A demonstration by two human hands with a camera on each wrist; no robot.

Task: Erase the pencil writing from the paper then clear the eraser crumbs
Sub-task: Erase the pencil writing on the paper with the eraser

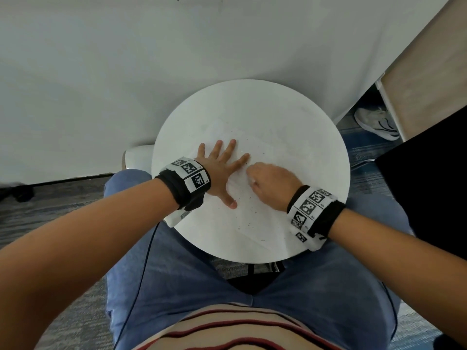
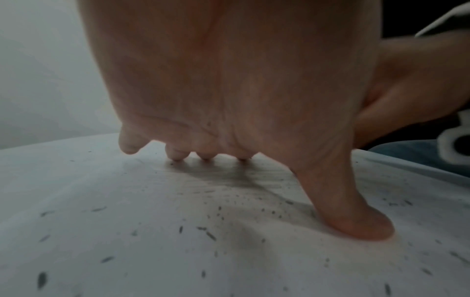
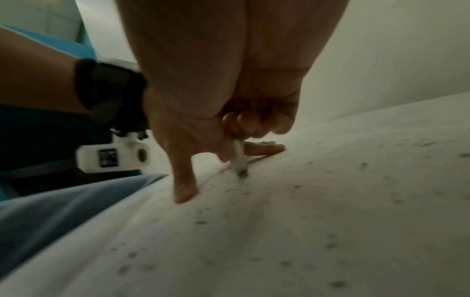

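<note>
Paper (image 1: 255, 173) lay flat on the round white table (image 1: 290, 109) in the head view, its long axis running from near left to far right, dotted with dark eraser crumbs (image 1: 249, 224). The left hand (image 1: 218, 173) pressed down on it with fingers straight and spread. The right hand (image 1: 274, 184) sat just beside it, fingers curled under, what they held hidden from above.

From the left wrist, the left hand (image 2: 229, 90) stood on its fingertips (image 2: 178, 155) and thumb, and crumbs (image 2: 211, 235) were scattered over the paper (image 2: 101, 231) beneath the palm.

Only the right wrist view showed the eraser (image 3: 239, 158): a thin white stick pinched in the curled fingers of the right hand (image 3: 229, 100), pointing steeply down, its grey tip touching the paper (image 3: 330, 201).
</note>
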